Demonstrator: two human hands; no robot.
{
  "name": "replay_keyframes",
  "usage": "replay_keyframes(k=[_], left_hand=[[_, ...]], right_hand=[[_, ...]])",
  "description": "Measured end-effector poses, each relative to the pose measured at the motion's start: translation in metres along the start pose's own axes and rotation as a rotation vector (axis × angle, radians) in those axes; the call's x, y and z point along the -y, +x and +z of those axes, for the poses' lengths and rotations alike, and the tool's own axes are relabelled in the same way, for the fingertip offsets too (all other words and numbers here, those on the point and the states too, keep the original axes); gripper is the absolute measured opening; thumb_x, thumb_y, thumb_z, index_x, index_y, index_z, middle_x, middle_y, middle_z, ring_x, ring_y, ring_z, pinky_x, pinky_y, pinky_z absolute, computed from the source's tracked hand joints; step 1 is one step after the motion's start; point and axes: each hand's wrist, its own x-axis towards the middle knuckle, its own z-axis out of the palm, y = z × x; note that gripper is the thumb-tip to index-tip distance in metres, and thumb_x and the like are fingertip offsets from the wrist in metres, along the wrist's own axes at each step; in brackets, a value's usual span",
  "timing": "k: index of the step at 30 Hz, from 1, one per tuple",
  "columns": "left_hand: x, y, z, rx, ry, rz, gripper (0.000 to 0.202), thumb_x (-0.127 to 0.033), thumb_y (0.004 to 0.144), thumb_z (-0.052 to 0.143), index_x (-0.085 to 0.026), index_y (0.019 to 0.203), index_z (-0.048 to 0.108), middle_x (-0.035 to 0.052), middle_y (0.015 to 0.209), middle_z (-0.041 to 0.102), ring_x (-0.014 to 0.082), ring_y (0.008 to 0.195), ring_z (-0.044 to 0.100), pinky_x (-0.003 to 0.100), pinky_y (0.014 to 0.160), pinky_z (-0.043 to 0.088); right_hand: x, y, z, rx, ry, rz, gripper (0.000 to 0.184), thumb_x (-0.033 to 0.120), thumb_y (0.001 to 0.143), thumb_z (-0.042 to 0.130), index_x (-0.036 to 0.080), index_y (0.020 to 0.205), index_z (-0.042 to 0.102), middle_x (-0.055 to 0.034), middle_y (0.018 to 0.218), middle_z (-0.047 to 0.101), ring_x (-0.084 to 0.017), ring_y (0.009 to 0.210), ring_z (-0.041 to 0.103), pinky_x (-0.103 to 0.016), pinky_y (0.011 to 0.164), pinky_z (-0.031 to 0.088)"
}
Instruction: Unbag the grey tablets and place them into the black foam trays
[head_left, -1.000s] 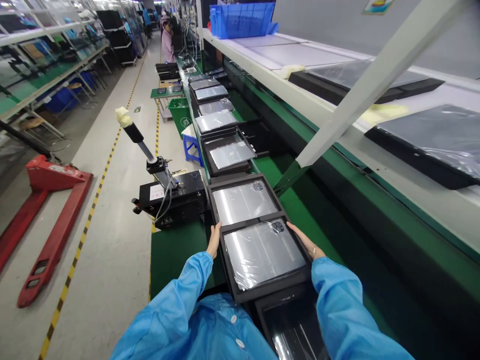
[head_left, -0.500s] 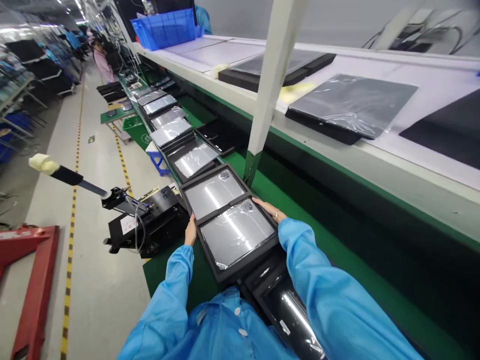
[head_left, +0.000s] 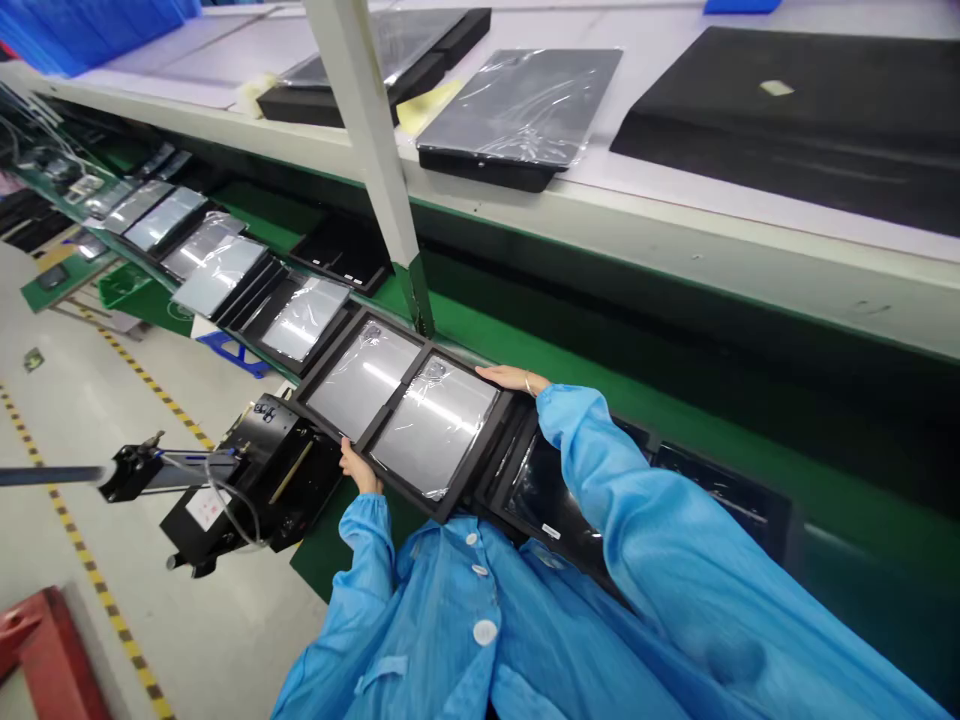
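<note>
Between my hands lies a black tray with two framed compartments. A silvery tablet-like panel under glossy clear film sits in each: a farther panel and a nearer panel, both with a dark round camera-like mark at the upper corner. My left hand grips the tray's left edge, its thumb showing on top. At the opposite edge my right hand is closed along the rim, fingers extended together and partly hidden. Directly beside the tray, under my right arm, is a dark glossy screen panel in a black tray.
More film-covered panels line the green bench to the left. A white post rises behind the tray. Above runs a white shelf holding a wrapped panel. Black equipment with a protruding rod stands at the left.
My view has turned to the right, so the bench and shelf appear farther left. Both hands keep hold of the tray; more dark panels show beneath my right arm.
</note>
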Motion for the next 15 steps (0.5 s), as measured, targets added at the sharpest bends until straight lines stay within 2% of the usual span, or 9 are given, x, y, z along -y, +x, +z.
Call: replay_keyframes(k=[3,5,6,7,9,11,13,14,15], left_hand=[[-0.023,-0.013,-0.014,-0.170,0.146,0.109,0.062,-0.041,0.104,0.054,-0.020,0.158,0.034,0.0224,0.165,0.030,0.0412,0.154,0.033,0.066,0.121,0.035],[-0.039,-0.035,-0.014,-0.152,0.216,0.271,0.071,-0.041,0.102,0.056,-0.018,0.162,0.025,0.0242,0.170,0.015,0.0413,0.162,0.016,0.064,0.129,0.022],[-0.046,-0.049,-0.009,-0.093,0.247,0.369,0.073,-0.041,0.100,0.058,-0.019,0.162,0.027,0.0228,0.171,0.014,0.0398,0.162,0.014,0.060,0.131,0.019],[-0.053,-0.065,0.000,0.003,0.277,0.474,0.072,-0.041,0.099,0.059,-0.019,0.161,0.029,0.0206,0.172,0.016,0.0387,0.163,0.015,0.057,0.132,0.018],[-0.062,-0.100,0.025,0.275,0.334,0.660,0.067,-0.042,0.100,0.055,-0.022,0.160,0.032,0.0170,0.173,0.017,0.0378,0.163,0.017,0.054,0.133,0.017],[-0.065,-0.134,0.057,0.601,0.391,0.776,0.060,-0.040,0.103,0.047,-0.023,0.159,0.034,0.0155,0.173,0.019,0.0364,0.163,0.019,0.053,0.133,0.018],[-0.064,-0.162,0.087,0.844,0.442,0.813,0.053,-0.037,0.103,0.046,-0.023,0.154,0.044,0.0166,0.164,0.035,0.0339,0.156,0.034,0.049,0.131,0.028],[-0.061,-0.172,0.101,0.911,0.472,0.818,0.050,-0.037,0.101,0.049,-0.022,0.149,0.050,0.0176,0.155,0.046,0.0335,0.149,0.044,0.047,0.127,0.035],[-0.057,-0.180,0.112,0.940,0.510,0.819,0.049,-0.038,0.099,0.054,-0.020,0.144,0.055,0.0188,0.146,0.053,0.0346,0.141,0.052,0.047,0.123,0.041]], right_hand=[[-0.011,-0.050,-0.014,-0.184,-0.055,-0.022,0.030,0.041,0.101,0.068,0.020,0.122,0.070,-0.0098,0.136,0.066,-0.028,0.123,0.064,-0.053,0.109,0.053],[-0.030,-0.102,-0.027,-0.360,-0.072,-0.031,0.028,0.042,0.101,0.068,0.022,0.121,0.071,-0.0098,0.139,0.066,-0.028,0.129,0.061,-0.054,0.116,0.047],[-0.044,-0.132,-0.034,-0.475,-0.077,-0.028,0.030,0.042,0.101,0.068,0.022,0.124,0.070,-0.0102,0.144,0.063,-0.029,0.136,0.057,-0.056,0.120,0.041],[-0.060,-0.165,-0.041,-0.609,-0.087,-0.005,0.033,0.041,0.100,0.067,0.023,0.128,0.069,-0.0103,0.152,0.059,-0.029,0.143,0.051,-0.056,0.125,0.035],[-0.093,-0.234,-0.051,-0.925,-0.122,0.122,0.043,0.041,0.099,0.057,0.025,0.139,0.063,-0.0106,0.166,0.043,-0.027,0.157,0.033,-0.049,0.132,0.021],[-0.124,-0.299,-0.056,-1.210,-0.143,0.321,0.068,0.046,0.097,0.047,0.010,0.154,0.047,-0.0211,0.173,0.023,-0.032,0.163,0.015,-0.051,0.134,0.010],[-0.151,-0.351,-0.057,-1.369,-0.117,0.518,0.095,0.059,0.088,0.046,-0.008,0.156,0.035,-0.0347,0.170,0.017,-0.041,0.164,0.009,-0.055,0.133,0.006],[-0.163,-0.371,-0.057,-1.388,-0.085,0.596,0.106,0.065,0.082,0.048,-0.012,0.154,0.034,-0.0403,0.166,0.022,-0.046,0.162,0.012,-0.058,0.133,0.008],[-0.174,-0.387,-0.058,-1.370,-0.045,0.655,0.113,0.070,0.076,0.051,-0.012,0.153,0.036,-0.0428,0.160,0.032,-0.051,0.160,0.018,-0.063,0.131,0.014]])
